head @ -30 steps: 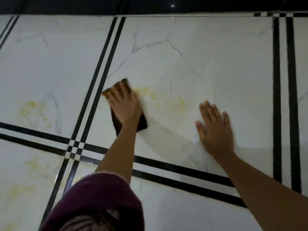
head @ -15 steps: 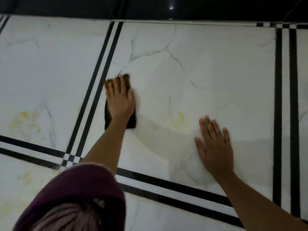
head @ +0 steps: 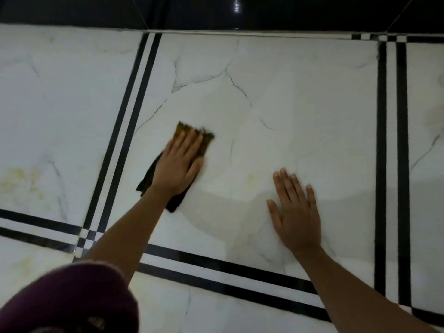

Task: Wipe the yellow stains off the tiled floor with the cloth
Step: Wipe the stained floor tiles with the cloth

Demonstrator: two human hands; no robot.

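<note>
The white tiled floor (head: 300, 104) is crossed by black double lines (head: 382, 140). On its big middle tile the right hand (head: 296, 212) lies flat, fingers spread, gripping nothing. The left hand (head: 179, 164) presses the dark cloth (head: 147, 179) down with straight fingers near that tile's left edge. Yellow stains (head: 22, 181) mark the next tile leftward.

No text to read.
Neither the tiled floor (head: 300, 104) nor the cloth (head: 147, 177) shows any lettering, number, brand or sign.
</note>
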